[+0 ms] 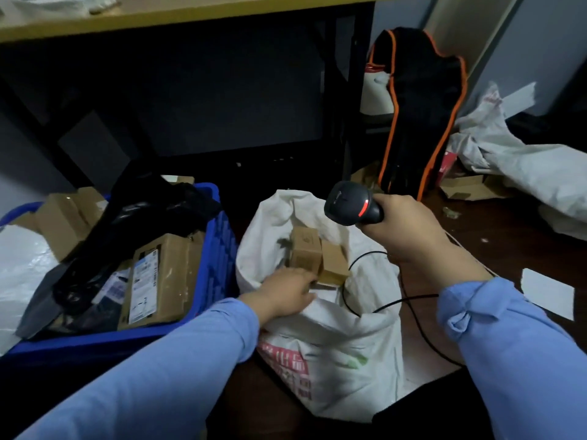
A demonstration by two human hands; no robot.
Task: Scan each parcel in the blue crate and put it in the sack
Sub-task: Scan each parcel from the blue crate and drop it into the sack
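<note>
A blue crate (pixel 219 246) on the left holds a cardboard parcel with labels (pixel 158 277), black plastic-wrapped parcels (pixel 133 223) and other boxes. The white sack (pixel 343 350) stands open in the middle, with small cardboard boxes (pixel 306 250) inside. My left hand (pixel 282 292) reaches into the sack's mouth and its fingers lie against a small box; whether it grips it is hidden. My right hand (pixel 403 227) grips a black barcode scanner (pixel 352 203) above the sack's right rim, its red light lit and its cable trailing down.
A dark table frame (pixel 336 90) with a yellow-edged top stands behind. A black bag with orange trim (pixel 419 115) leans at the right, beside crumpled white sacks (pixel 524 173) and a flat cardboard piece (pixel 467 188). A white paper (pixel 548 293) lies on the dark floor.
</note>
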